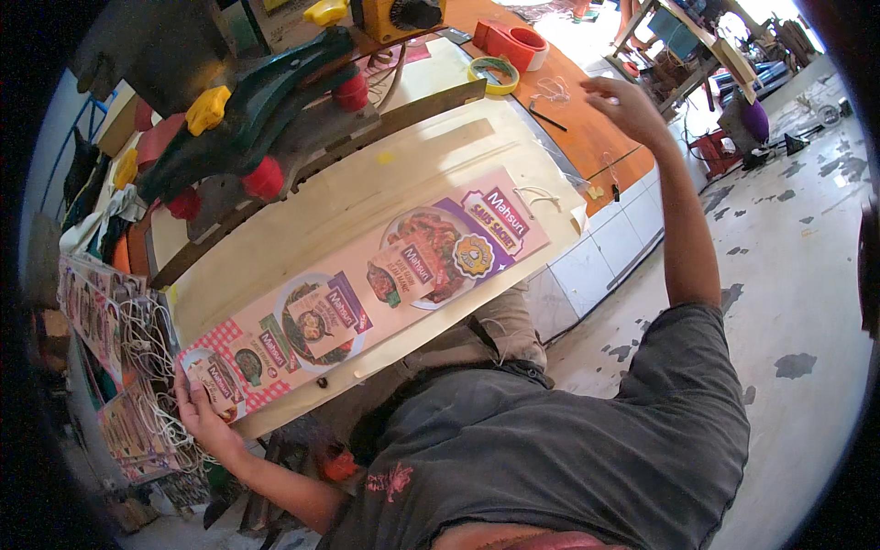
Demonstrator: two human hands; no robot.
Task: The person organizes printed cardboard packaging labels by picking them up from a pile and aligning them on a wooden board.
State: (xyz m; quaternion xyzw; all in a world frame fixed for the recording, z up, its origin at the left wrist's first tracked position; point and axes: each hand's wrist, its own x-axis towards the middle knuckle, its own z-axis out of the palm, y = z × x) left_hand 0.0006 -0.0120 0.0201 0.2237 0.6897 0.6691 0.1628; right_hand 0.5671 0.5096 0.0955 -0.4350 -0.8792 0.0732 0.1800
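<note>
The person stands at a long pale counter (302, 229). A long printed banner (367, 289) with food pictures lies flat along its near edge. The left hand (197, 408) rests on the banner's left end, its fingers (183, 385) spread open and pressing on the paper, close to a stack of similar printed sheets with white strings (137, 367). The right hand (623, 105) is raised over the orange part of the counter, fingers loosely open and holding nothing, near a thin white string (553, 89). A yellow tape roll (493, 73) lies further back.
</note>
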